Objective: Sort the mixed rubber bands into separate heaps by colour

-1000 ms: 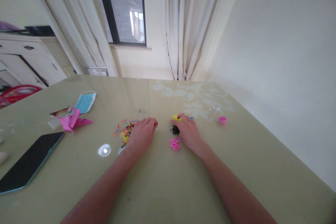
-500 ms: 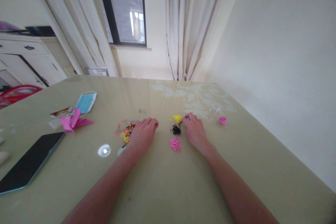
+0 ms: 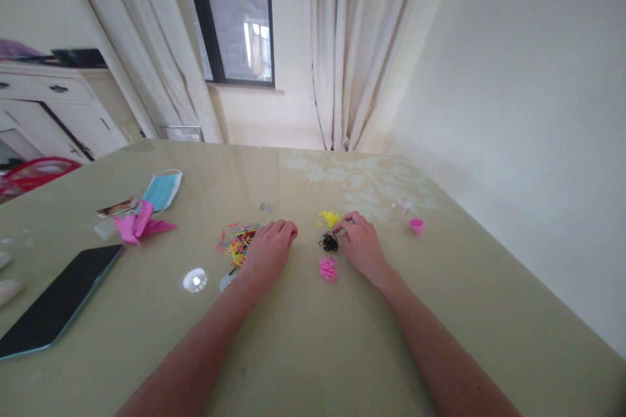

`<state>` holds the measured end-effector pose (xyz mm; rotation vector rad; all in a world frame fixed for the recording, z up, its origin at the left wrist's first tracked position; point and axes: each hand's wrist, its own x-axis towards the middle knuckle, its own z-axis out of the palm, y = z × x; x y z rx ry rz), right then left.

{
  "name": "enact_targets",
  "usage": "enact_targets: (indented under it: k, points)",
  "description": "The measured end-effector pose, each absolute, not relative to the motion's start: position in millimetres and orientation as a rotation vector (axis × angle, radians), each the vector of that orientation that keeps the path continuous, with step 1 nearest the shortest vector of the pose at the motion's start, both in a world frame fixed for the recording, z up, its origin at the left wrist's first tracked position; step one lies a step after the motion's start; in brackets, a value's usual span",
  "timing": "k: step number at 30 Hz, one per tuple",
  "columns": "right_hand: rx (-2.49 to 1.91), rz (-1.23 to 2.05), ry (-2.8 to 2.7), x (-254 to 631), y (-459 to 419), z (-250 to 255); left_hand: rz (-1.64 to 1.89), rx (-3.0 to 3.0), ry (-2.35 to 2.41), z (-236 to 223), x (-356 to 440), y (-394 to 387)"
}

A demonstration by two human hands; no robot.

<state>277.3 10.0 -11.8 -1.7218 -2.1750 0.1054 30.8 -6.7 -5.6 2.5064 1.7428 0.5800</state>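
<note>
My left hand rests palm down at the right side of a pile of mixed coloured small rubber bands, partly covering it. Its fingers are curled together, and anything in them is hidden. My right hand is beside a small heap of black rubber bands, one fingertip at the heap's edge. Its fingers are bent in, with a small bluish spot between them too small to name. Yellow rubber bands lie behind the black heap, and pink ones in front of it.
On the left lie a dark phone, a pink folded paper bird and a blue face mask. A clear shiny dome sits near my left forearm. To the right stands a small pink cup. A wall borders the table's right side.
My right hand has shifted very slightly left, nearer the black heap. The bluish spot between its fingers shows less clearly. My left hand stays nearly still.
</note>
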Motion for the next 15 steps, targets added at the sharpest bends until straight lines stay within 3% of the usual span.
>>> enact_targets:
  k: [7,15]
  points:
    - [-1.533,0.129,-2.043,265,4,-6,1.031,2.1,1.464,-6,33,-6]
    - [-1.139,0.559,-1.885,243,-28,15,1.252,1.684,1.047,6,47,-22]
